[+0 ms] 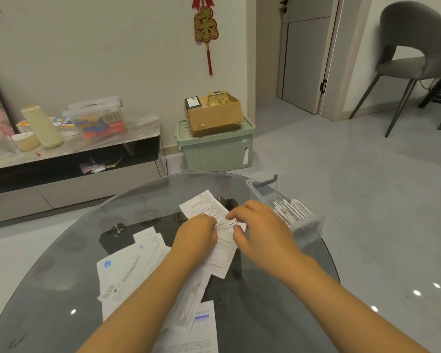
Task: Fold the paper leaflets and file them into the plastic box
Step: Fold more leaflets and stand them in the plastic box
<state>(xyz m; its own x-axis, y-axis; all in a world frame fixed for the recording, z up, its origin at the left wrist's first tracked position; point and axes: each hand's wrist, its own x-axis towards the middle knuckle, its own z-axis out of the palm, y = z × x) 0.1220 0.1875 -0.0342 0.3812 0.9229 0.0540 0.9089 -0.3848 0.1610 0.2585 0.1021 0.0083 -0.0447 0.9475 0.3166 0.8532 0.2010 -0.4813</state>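
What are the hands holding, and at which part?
Both hands, left hand and right hand, hold one printed paper leaflet near its middle, where it bends; fingertip contact is partly hidden.

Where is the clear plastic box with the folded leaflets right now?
In the head view, the clear plastic box sits at the right edge of the round glass table, just beyond the right hand, with folded leaflets standing inside it.
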